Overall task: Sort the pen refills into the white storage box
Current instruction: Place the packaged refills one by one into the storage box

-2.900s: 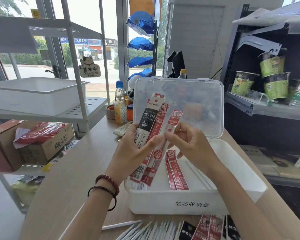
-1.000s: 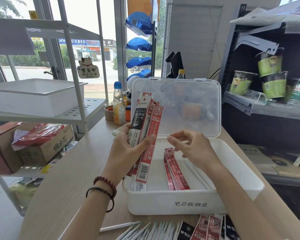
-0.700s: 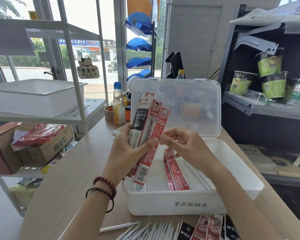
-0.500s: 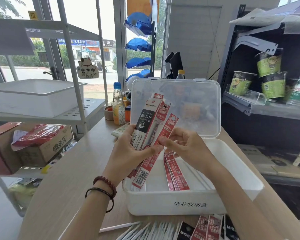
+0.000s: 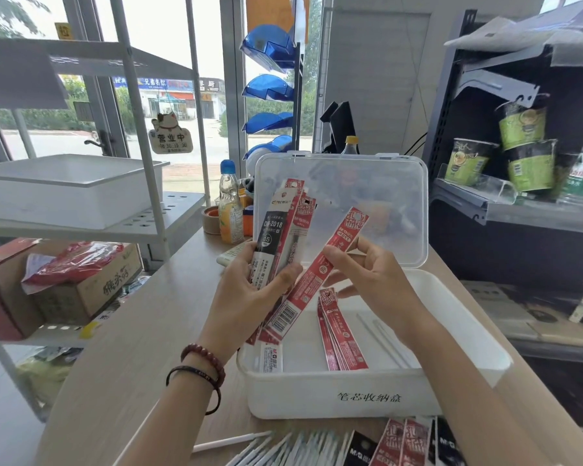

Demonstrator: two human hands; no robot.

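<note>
The right hand (image 5: 374, 280) was closed in a pinch on one red pack (image 5: 317, 274), with the thumb on the near face and the fingertips behind, somewhat above the pack's middle. The pack was held tilted: its printed top end stood just above the thumb, and its barcode end ran down and left toward the left hand (image 5: 249, 290). Whether that end touched anything there could not be told.

The left hand was curled round an upright bundle (image 5: 276, 227) of packs, the thumb laid across the front.

Directly below the right hand, the box (image 5: 317, 395) stood open, with a stack (image 5: 340, 334) of red packs lying flat on its floor. The lid (image 5: 384, 196) stood upright behind both hands. Near the wrists, loose refills (image 5: 283, 449) and further packs lay on the table (image 5: 148, 331).

The pack was judged to be light, thin and flat, with a slick film skin and some stiffness along its length. A pinch on the two flat faces near the middle was judged best. A hold at one end would probably let it swing or slip. Breakage was judged unlikely, though hard bending should be avoided.
</note>
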